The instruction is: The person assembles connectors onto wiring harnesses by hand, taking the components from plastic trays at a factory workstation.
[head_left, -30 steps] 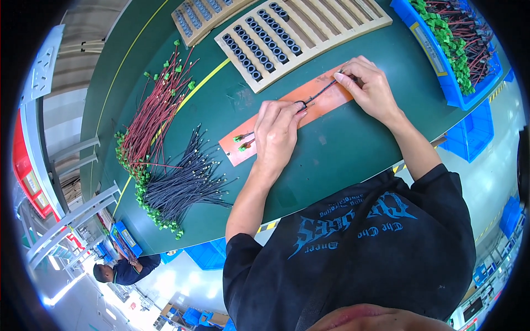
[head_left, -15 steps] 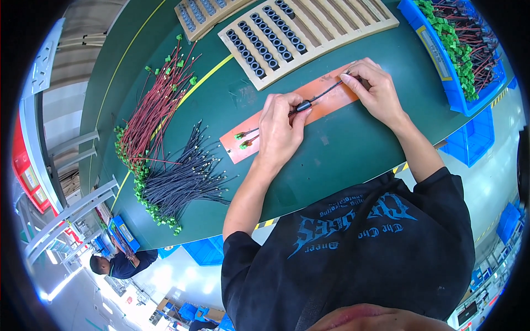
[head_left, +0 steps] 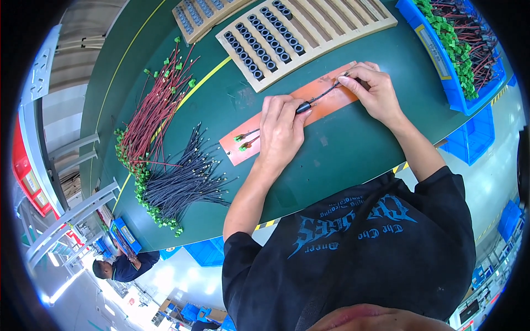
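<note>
My left hand (head_left: 279, 124) is closed around a pair of thin wires and a black cylindrical ferrite core (head_left: 303, 107) threaded on them. Beyond the core, the dark wires (head_left: 324, 94) run to my right hand (head_left: 373, 91), whose thumb and fingers pinch their far end. On the other side of my left hand, two green connectors (head_left: 243, 147) stick out at the wires' ends. Beneath both hands lies a long orange board (head_left: 234, 156) on the green table (head_left: 309, 171). The wire tips inside my right fingers are hidden.
Left of the board lie heaps of red wires (head_left: 149, 118) and black wires (head_left: 185, 182) with green connectors. A slotted wooden tray (head_left: 326, 47) with rows of black cores stands behind, beside another tray (head_left: 194, 34). A blue bin (head_left: 441, 60) of wired parts stands right. A person (head_left: 130, 266) sits far left.
My right hand has drawn slightly toward the left hand, still pinching the wire ends. My left hand keeps its hold by the core.
</note>
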A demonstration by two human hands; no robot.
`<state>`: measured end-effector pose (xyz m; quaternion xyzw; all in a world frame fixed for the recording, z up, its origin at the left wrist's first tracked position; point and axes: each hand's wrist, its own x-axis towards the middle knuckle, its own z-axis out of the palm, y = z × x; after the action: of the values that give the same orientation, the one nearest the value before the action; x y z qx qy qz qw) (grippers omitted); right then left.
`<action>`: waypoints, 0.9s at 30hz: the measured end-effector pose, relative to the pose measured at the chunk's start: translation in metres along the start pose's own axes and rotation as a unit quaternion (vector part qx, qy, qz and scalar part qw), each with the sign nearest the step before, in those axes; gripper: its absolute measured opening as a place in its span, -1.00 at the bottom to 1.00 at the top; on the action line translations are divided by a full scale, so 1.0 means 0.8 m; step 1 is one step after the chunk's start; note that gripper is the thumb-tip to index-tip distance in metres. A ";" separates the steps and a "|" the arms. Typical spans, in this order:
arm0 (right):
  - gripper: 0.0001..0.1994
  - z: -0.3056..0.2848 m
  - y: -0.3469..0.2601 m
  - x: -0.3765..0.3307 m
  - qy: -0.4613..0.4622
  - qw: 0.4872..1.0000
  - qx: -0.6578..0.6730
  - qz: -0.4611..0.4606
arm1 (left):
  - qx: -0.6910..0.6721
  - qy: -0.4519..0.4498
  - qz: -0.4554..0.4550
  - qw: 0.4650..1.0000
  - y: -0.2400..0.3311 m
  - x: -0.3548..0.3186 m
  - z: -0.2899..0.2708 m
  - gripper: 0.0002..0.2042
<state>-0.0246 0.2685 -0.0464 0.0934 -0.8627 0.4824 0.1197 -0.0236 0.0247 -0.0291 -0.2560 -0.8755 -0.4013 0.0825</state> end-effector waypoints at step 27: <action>-0.68 0.022 -0.103 0.052 -0.234 0.854 -0.353 -0.302 | -0.446 0.164 -0.023 0.880 -0.031 0.001 0.001 -0.48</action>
<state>-0.0440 0.2088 0.0234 0.4108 -0.9070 0.0496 0.0789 -0.0371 0.0122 -0.0458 -0.1760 -0.5836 -0.7873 0.0927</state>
